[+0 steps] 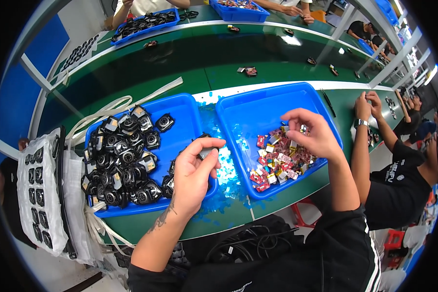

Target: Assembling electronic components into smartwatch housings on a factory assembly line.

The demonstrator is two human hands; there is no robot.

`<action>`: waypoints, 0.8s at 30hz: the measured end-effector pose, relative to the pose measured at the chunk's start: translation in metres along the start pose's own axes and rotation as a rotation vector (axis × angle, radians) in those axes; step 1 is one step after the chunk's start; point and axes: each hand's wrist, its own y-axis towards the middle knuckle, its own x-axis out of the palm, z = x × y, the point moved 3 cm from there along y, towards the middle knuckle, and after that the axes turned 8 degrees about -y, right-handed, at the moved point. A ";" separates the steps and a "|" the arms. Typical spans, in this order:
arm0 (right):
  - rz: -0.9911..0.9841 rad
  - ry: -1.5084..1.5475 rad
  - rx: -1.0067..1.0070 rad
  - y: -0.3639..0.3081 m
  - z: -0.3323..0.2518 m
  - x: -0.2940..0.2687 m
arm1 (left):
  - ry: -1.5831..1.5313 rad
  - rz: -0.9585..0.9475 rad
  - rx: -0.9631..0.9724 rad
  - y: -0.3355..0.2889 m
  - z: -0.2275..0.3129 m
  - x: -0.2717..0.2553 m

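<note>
My left hand [192,173] is closed around a small black watch case [205,153], mostly hidden by its fingers and thumb, over the right edge of the left blue tray [192,114]. Many black watch cases [124,158] with round backs lie heaped in that tray. My right hand [316,136] is above the right blue tray [231,160], its thumb and index finger apart, with nothing visible between them. Beneath it lies a pile of small red, white and yellow parts [282,160], like little batteries or circuit pieces.
Blue film scraps [226,170] litter the green table between the trays. White strips [100,117] and a stack of trays with watch cases [39,194] are at the left. Parts ride on the green belt [180,61] ahead. A co-worker's arms [362,141] are at the right.
</note>
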 end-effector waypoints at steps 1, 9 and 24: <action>0.054 0.076 -0.007 -0.001 0.002 -0.005 | -0.003 -0.004 0.000 0.000 0.000 0.001; 0.079 0.087 0.126 0.003 0.002 -0.003 | 0.118 -0.039 0.096 -0.004 0.000 0.008; -0.035 0.530 -0.060 0.000 -0.077 0.078 | 0.425 -0.064 0.361 -0.012 0.001 0.017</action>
